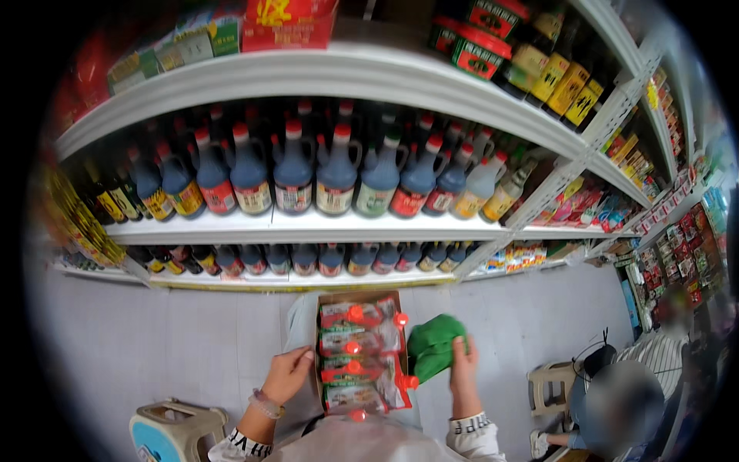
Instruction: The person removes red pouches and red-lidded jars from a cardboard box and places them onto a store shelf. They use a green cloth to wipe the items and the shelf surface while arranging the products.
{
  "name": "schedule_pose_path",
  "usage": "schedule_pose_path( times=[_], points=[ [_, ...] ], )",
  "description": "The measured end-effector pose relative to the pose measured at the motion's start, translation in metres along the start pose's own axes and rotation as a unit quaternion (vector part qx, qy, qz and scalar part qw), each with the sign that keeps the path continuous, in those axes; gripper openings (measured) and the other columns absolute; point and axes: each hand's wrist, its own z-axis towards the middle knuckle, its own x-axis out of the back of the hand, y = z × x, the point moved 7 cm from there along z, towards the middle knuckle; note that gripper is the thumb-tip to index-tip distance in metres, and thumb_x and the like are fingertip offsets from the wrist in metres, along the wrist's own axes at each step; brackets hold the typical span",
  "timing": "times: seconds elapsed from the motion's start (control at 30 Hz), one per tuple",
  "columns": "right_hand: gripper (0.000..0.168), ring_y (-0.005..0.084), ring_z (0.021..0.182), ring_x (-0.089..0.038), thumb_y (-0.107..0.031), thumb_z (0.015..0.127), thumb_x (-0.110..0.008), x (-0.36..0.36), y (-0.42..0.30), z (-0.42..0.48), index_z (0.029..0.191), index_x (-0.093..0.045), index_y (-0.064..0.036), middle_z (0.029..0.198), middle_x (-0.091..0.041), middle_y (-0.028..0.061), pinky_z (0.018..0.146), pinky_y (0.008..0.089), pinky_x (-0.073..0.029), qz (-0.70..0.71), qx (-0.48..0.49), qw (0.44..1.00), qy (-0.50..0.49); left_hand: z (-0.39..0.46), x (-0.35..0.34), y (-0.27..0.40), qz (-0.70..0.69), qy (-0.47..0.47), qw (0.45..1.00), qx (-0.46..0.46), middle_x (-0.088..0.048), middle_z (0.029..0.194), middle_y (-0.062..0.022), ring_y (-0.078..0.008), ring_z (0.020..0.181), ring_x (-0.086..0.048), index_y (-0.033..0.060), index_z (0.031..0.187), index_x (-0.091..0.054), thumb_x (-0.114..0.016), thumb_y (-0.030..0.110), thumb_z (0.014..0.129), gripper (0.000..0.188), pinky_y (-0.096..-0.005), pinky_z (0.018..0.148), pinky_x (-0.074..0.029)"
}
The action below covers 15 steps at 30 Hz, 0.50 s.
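Note:
A cardboard box [318,369] filled with red-capped spouted pouches [352,347] rests before me at the lap. My left hand [288,372], with a beaded bracelet on its wrist, is at the box's left edge, fingers curled; whether it grips the edge is unclear. Right of the box, my right hand [463,369] holds a bunched green cloth [437,346], thumb on top. Some pouches lean over the box's right side, their caps pointing towards the cloth.
Shelves [312,235] ahead hold rows of dark sauce bottles with handles [293,173]. A plastic stool [179,421] stands at lower left. On the right, a person in a striped top [652,361] is near another stool [548,384]. Packaged goods [681,254] line the far right.

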Motion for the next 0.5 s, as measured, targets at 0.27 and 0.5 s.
schedule_pose_path(
  times=[0.27,0.5],
  points=[
    [0.037,0.0146,0.096,-0.054,-0.013,0.091,-0.046,-0.14,-0.193,-0.029,0.125,-0.04,0.001,0.114,-0.053,0.0083,0.082,0.0277,-0.044,-0.081,0.227,0.914,-0.327,0.023,0.014,0.174,-0.353,-0.11,0.899,-0.233,-0.024,0.143,-0.0158,-0.0309,0.118,-0.046,0.0114,0.143,-0.005,-0.073,0.013,0.072,0.099,-0.0375,0.09,-0.042],
    [0.055,0.0303,0.084,-0.058,-0.013,0.079,-0.06,-0.247,-0.228,-0.119,0.129,-0.038,-0.009,0.121,-0.042,0.0185,0.064,0.0365,-0.05,-0.414,0.459,0.626,-0.475,0.015,0.031,0.192,-0.577,-0.014,0.805,-0.139,-0.045,0.125,-0.0088,-0.0234,0.111,-0.048,0.0063,0.129,-0.036,-0.057,0.03,0.084,0.055,-0.0377,0.092,-0.043]
  ],
)
